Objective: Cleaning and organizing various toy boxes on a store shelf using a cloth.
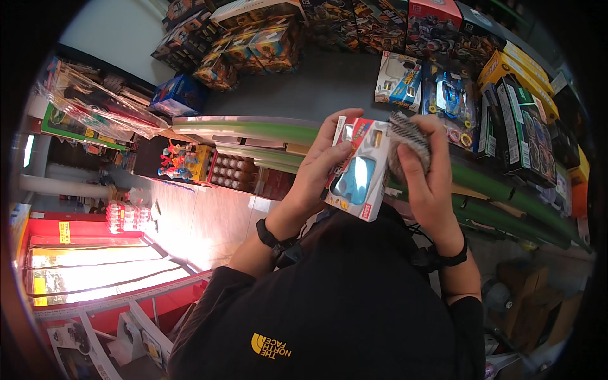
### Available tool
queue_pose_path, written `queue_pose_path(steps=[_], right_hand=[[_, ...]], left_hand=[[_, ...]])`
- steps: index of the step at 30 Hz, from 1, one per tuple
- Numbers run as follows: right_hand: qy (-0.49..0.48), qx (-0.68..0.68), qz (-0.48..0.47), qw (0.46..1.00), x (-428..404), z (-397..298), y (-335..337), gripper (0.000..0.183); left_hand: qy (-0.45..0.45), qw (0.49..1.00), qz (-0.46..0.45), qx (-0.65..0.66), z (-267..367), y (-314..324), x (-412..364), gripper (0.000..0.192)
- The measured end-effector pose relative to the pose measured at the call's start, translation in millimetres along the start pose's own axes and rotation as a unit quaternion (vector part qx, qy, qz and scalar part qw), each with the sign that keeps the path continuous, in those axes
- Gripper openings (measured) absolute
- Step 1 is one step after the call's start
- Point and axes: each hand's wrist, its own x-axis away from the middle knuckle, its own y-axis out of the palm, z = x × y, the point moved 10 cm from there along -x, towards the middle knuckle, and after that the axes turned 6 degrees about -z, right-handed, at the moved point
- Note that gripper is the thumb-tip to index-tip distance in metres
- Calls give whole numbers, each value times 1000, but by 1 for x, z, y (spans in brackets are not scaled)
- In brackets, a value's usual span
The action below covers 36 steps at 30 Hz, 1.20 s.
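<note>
My left hand (327,156) grips a white toy box (375,185) with red trim by its left side, holding it tilted in front of my chest. Through its clear window shows a light-blue toy, partly washed out by glare. A crumpled grey-and-black striped cloth (408,142) is bunched in my right hand (430,166), right up against the box's right edge. Whether the cloth presses on the box I cannot tell. Beyond my hands, a similar white toy box (398,80) lies on the dark shelf (327,85), beside a clear-packed blue toy car (450,95).
Boxed toys (380,23) line the shelf's back. Yellow boxes (517,76) and black boxes (525,128) stand at the right. A green shelf edge (247,127) runs before me. Bottled drinks (232,171) and colourful figures (178,161) sit lower left; cardboard boxes (527,289) lie lower right.
</note>
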Motion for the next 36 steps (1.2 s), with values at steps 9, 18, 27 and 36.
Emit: queue_pose_path(steps=[9,18,27,36], right_hand=[[-124,31,-190,973,14,-49,44,45],[-177,21,-35,983,17,-54,8,38],[-216,176,-36,960,12,-64,20,43],[-105,149,127,975,-10,-16,-56,24]], left_hand=[[36,984,111,137,0,-39,-6,41],[37,982,110,147,11,-21,-11,44],[3,993,69,98,-2,-2,-5,47],[-39,986,31,159,-8,-10,11,58]])
